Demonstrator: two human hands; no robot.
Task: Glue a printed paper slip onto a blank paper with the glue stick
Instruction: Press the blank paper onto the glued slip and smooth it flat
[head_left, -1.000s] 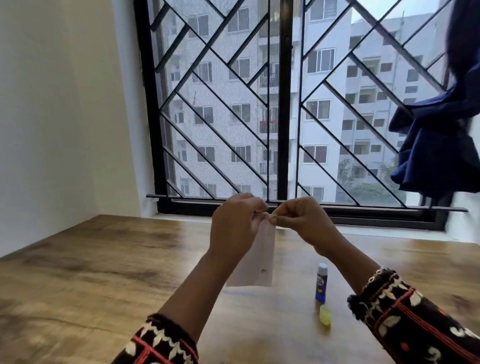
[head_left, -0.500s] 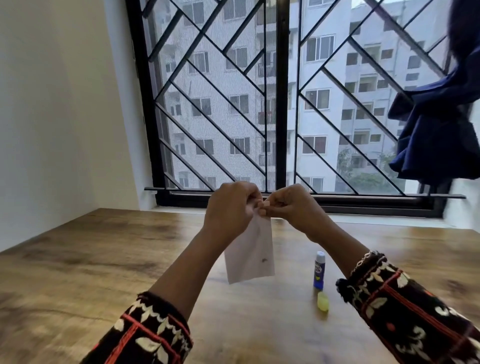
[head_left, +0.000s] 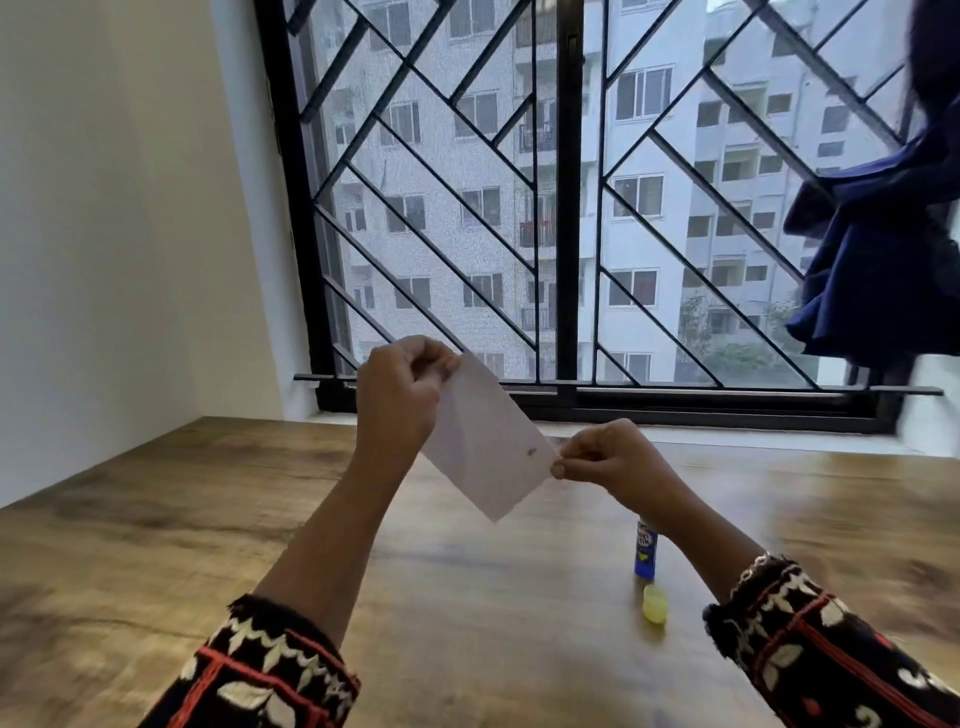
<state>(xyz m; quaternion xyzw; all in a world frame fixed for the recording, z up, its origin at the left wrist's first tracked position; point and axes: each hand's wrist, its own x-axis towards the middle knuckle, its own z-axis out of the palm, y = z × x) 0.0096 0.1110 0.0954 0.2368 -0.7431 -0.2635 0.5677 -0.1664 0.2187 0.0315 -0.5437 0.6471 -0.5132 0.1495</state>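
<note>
A white paper (head_left: 488, 441) with a small dark mark hangs tilted in the air above the wooden table (head_left: 156, 519). My left hand (head_left: 402, 395) pinches its upper left corner. My right hand (head_left: 608, 457) pinches its right corner, lower down. A blue glue stick (head_left: 645, 553) stands upright on the table under my right forearm, uncapped. Its yellow-green cap (head_left: 654, 603) lies just in front of it. I cannot tell whether a printed slip is on the paper.
A barred window (head_left: 566, 208) fills the wall behind the table. A dark blue cloth (head_left: 883, 249) hangs at the upper right. A white wall (head_left: 114, 234) stands to the left. My patterned sleeves (head_left: 810, 649) cover both wrists.
My hands were together at the paper's top edge. My right hand has slid down and right to another corner, and the paper has swung from hanging straight to a tilt.
</note>
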